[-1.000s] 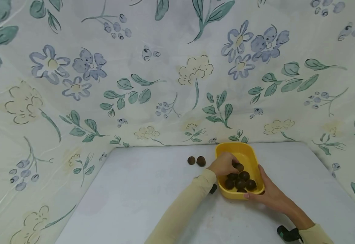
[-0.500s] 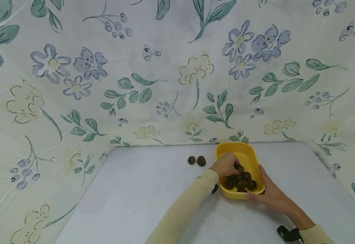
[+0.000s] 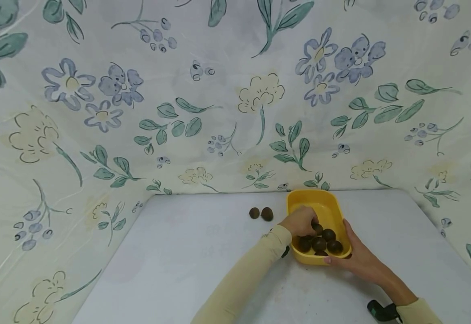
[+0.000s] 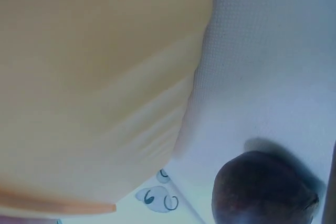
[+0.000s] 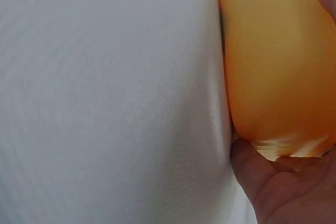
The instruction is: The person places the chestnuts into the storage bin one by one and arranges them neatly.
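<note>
A yellow rectangular plastic container point(image 3: 320, 198) stands at the table's back right, with several dark brown round fruits point(image 3: 318, 244) gathered in its near half. My left hand point(image 3: 300, 220) reaches over its left wall and pinches one brown round fruit point(image 3: 317, 229) among the others, partly hidden by the fingers. Around the container's near right corner, my right hand point(image 3: 358, 257) grips it, thumb at the front wall and fingers along the right side. The right wrist view shows the yellow wall point(image 5: 278, 61) with the fingers point(image 5: 252, 166) at its lower edge.
Two more brown fruits point(image 3: 261, 213) lie on the white table point(image 3: 186, 252) left of the container; the left wrist view has one dark fruit point(image 4: 262, 190) up close. A floral cloth point(image 3: 227, 112) rises behind the table and along its sides.
My left hand has shifted slightly toward the container's near end with the fruit in its fingers, and a neighbouring fruit has moved a little right. My right hand keeps its place.
</note>
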{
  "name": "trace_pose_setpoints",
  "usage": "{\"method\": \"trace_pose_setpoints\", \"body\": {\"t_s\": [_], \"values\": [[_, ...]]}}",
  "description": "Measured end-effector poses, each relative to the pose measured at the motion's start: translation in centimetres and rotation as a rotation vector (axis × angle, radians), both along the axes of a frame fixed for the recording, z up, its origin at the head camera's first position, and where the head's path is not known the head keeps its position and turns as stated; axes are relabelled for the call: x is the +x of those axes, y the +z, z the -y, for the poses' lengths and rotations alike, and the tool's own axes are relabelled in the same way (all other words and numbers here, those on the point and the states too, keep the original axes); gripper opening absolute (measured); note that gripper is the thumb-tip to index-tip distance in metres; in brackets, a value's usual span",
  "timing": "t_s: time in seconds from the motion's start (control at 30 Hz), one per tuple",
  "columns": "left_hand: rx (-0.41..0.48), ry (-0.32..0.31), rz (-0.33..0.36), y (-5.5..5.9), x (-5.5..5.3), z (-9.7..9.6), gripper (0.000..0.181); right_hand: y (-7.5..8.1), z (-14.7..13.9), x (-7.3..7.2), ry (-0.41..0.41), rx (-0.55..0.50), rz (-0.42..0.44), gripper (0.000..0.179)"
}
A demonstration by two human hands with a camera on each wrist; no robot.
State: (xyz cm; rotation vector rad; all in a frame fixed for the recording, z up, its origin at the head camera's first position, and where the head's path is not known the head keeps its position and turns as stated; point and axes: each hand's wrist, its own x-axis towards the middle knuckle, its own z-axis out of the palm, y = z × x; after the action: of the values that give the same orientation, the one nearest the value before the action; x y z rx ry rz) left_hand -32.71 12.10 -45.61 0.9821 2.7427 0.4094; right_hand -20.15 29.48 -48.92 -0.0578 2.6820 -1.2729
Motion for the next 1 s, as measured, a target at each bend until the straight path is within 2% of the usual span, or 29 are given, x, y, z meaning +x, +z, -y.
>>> {"method": "trace_pose_setpoints", "body": {"t_s": [0.2, 0.3, 0.47, 0.57, 0.7, 0.83, 1.0], "values": [[0.003, 0.005, 0.032, -0.1, 0.0, 0.4, 0.025, -0.3, 0.0, 0.0, 0.006, 0.000, 0.013, 0.135], [0.048, 0.021, 0.083, 0.3, 0.2, 0.9, 0.033, -0.3, 0.0, 0.1, 0.010, 0.004, -0.009, 0.134], [0.209, 0.039, 0.159, 1.9, 0.5, 2.6, 0.046, -0.2, 0.0, 0.0, 0.008, 0.018, -0.029, 0.134], [0.309, 0.018, 0.148, 3.0, 0.5, 4.1, 0.045, -0.2, 0.0, -0.1, 0.005, 0.021, -0.031, 0.135], [0.387, 0.011, 0.117, 3.7, 0.3, 6.6, 0.043, 0.0, 0.0, -0.1, -0.001, 0.026, -0.020, 0.136], [0.454, 0.056, 0.101, 3.5, -0.2, 9.1, 0.041, 0.2, 0.0, 0.0, -0.008, 0.021, -0.014, 0.137], [0.525, 0.155, 0.103, 2.6, -0.9, 12.1, 0.038, 0.1, 0.1, 0.1, -0.004, 0.002, -0.017, 0.136]]}}
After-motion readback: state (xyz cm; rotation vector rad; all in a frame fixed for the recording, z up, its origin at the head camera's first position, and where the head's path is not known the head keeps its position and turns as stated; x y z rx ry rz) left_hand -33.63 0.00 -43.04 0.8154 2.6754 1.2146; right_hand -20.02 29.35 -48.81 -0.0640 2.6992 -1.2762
